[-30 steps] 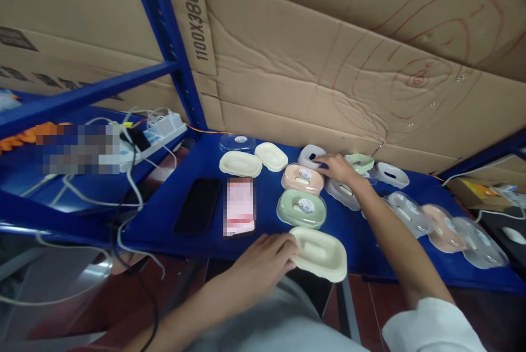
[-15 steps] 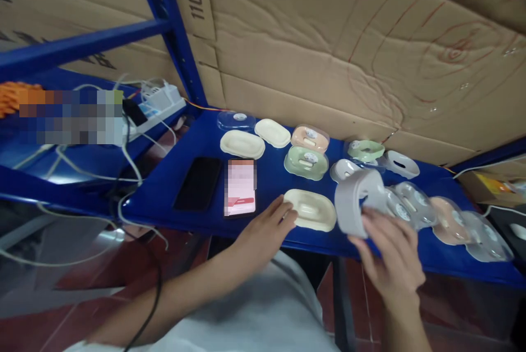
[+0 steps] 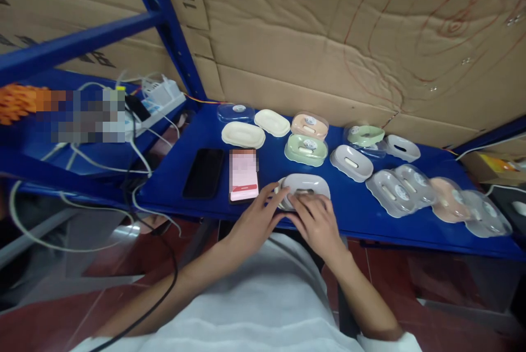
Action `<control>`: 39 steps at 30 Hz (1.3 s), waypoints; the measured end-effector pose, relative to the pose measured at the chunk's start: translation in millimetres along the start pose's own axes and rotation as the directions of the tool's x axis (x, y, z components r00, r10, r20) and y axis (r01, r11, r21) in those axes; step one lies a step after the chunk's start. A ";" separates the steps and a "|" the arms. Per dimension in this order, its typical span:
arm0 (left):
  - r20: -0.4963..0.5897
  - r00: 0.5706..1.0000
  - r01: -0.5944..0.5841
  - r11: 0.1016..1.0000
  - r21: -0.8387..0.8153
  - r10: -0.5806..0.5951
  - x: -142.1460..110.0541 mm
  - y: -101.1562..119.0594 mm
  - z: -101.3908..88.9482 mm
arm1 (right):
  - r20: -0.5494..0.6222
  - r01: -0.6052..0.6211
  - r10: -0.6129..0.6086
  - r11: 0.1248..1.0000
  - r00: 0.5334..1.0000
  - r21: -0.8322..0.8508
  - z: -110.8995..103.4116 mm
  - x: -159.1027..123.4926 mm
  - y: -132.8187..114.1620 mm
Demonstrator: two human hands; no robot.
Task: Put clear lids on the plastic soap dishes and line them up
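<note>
A light grey oval soap dish piece (image 3: 306, 179) with a slot in its middle sits over a cream oval tray (image 3: 280, 198), whose edge shows at the left. My left hand (image 3: 261, 212) grips the left edge where the two pieces meet. From the near side my right hand (image 3: 316, 220) holds the grey piece, fingers bent over its top and its near edge hidden. Close by to the right lies another grey soap dish (image 3: 352, 163) with a white bar across it. Beyond stands a green soap dish (image 3: 306, 149) with a clear lid.
Two phones, one dark (image 3: 204, 172) and one lit (image 3: 243, 175), lie to the left. Cream trays (image 3: 243, 135) and a peach dish (image 3: 309, 125) stand at the back. Several lidded dishes (image 3: 400, 190) line the right. A cardboard sheet (image 3: 287, 28) rises behind; cables (image 3: 135, 193) hang left.
My right hand has brought the grey piece left and down onto the cream tray. My left hand has stayed at the tray's left side, its fingers now also against the grey piece.
</note>
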State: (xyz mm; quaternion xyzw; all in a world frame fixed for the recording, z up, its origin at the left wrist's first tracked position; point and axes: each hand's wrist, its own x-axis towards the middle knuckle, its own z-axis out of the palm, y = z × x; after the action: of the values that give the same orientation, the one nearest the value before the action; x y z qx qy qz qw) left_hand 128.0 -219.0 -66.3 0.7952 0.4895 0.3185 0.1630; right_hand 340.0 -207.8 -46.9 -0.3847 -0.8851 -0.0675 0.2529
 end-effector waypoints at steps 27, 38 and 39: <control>-0.388 0.919 0.163 0.961 0.222 -0.066 71.6 -34.2 -55.6 | 0.014 -0.159 0.159 0.987 0.987 0.004 14.8 -27.1 30.7; -0.299 0.849 0.516 0.805 0.293 -0.436 170.2 -130.0 -120.0 | 0.009 -0.205 0.205 0.974 0.979 0.095 24.3 -30.3 36.8; -0.265 0.852 0.519 0.800 0.302 -0.452 181.5 -136.3 -119.0 | 0.019 -0.212 0.211 0.973 0.977 0.094 23.4 -29.9 36.1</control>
State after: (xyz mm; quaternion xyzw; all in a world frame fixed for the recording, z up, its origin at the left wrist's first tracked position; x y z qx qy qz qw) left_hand 14.4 -1.3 7.3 0.6265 0.7401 0.2401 0.0449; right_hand 373.7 -194.7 -84.8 -0.4645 -0.8425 0.0037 0.2729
